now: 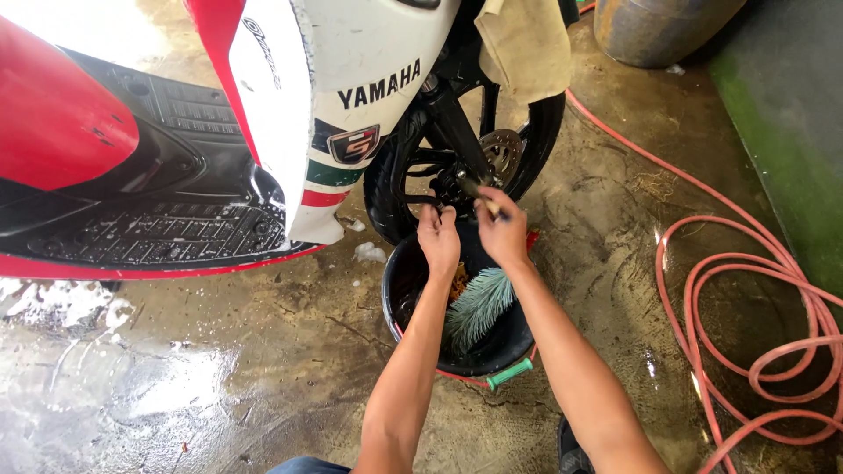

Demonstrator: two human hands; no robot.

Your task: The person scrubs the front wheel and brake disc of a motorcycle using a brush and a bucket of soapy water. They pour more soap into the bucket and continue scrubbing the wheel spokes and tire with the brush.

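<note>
- Red-and-white scooter (pixel 290 114) on wet concrete floor (pixel 219 369), footboard at left, soap foam patches (pixel 369 253) on floor near it.
- Front wheel (pixel 465 149) with brake disc, cloth (pixel 527 44) draped over it.
- Left hand (pixel 438 237) curled at wheel's lower spokes; grip contents unclear.
- Right hand (pixel 502 230) just beside it, closed on a small brush handle (pixel 483 197) aimed at hub.
- Black bucket (pixel 399 281) under both hands, holding a bristly blue-grey brush with green handle (pixel 481 307).
- Coiled orange hose (pixel 755 298) at floor's right edge.
</note>
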